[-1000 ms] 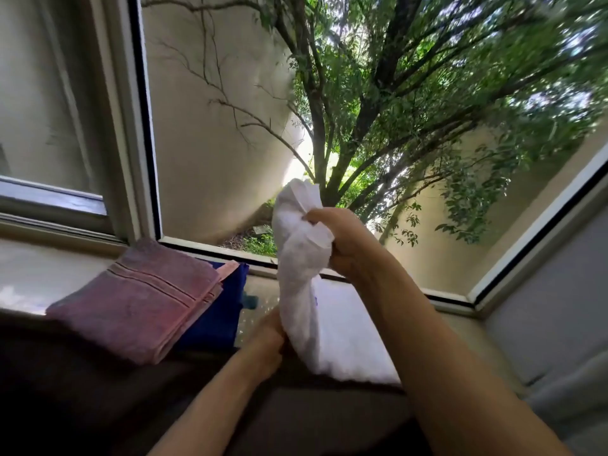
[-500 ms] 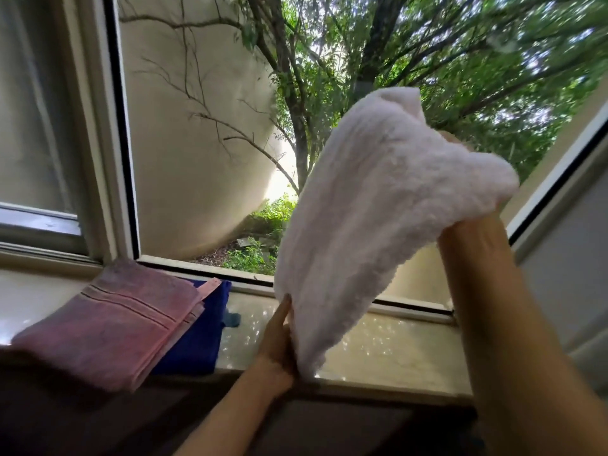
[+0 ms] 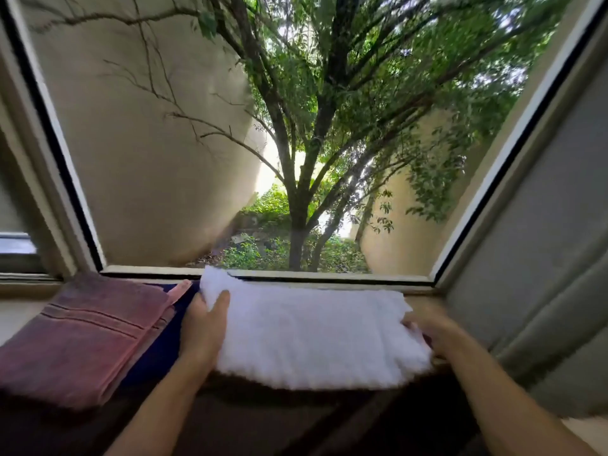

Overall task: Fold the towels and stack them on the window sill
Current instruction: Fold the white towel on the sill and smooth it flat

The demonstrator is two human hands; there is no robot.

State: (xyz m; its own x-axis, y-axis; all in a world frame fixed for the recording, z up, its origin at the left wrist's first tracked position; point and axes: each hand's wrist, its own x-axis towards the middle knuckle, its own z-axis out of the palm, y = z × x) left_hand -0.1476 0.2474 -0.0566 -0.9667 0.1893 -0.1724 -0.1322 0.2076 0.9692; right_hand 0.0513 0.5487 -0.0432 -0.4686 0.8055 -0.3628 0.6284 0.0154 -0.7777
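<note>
White towel (image 3: 316, 334), which half a second ago hung in the air from the raised right hand, now lies spread flat on the window sill (image 3: 424, 299), at 3 o'clock from the pink towel (image 3: 82, 334) that rests on the blue towel (image 3: 158, 350). The left hand (image 3: 204, 327) pinches its left edge, thumb on top; the right hand (image 3: 431, 330) grips the right edge, its fingers curled. I judge that it is ready for folding, then stacking.
</note>
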